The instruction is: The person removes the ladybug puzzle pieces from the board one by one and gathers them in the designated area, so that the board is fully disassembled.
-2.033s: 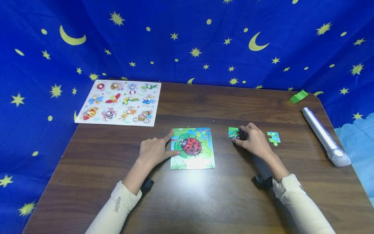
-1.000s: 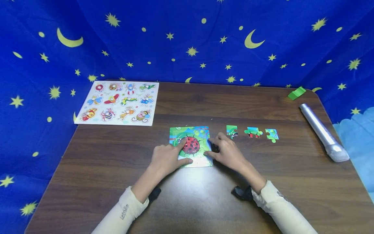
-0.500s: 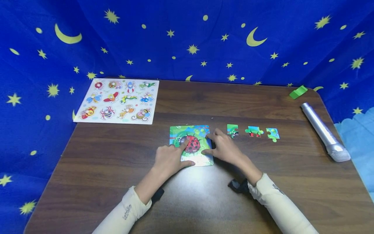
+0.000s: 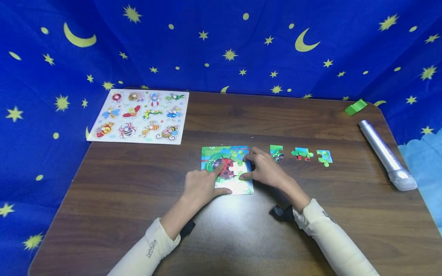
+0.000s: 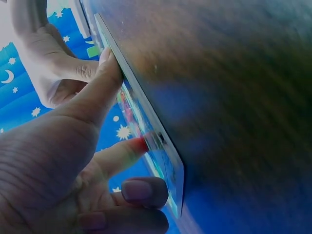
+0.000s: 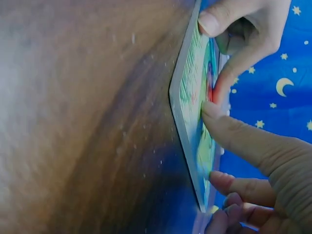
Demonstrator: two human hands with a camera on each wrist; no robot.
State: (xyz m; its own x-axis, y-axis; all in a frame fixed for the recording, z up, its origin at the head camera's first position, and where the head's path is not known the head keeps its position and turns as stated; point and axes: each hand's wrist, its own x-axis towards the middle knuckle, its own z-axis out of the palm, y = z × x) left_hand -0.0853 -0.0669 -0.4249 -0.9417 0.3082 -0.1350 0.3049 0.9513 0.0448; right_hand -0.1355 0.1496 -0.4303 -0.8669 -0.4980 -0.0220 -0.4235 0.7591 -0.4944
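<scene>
A square ladybug jigsaw puzzle (image 4: 209,153) lies in its shallow tray in front of the person. A pale, piece-shaped gap (image 4: 238,168) shows at the right of the ladybug. The left hand (image 4: 200,187) rests on the puzzle, index fingertip on the ladybug and thumb along the near edge, as the left wrist view also shows. At the right edge, the right hand (image 4: 267,168) pinches a puzzle piece between thumb and index finger, mostly hidden by them. In the right wrist view the right thumb (image 6: 239,134) lies at the puzzle's surface.
Three loose puzzle pieces, one green (image 4: 276,151), one with red (image 4: 302,153) and one blue-green (image 4: 324,156), lie right of the puzzle. Farther right are a silver microphone (image 4: 386,155) and a green block (image 4: 355,107). A white insect peg board (image 4: 138,117) lies at the back left.
The right hand has left the loose pieces, setting down the red one, and moved to the puzzle's right edge. The left hand slid onto the ladybug. A pale gap has opened there.
</scene>
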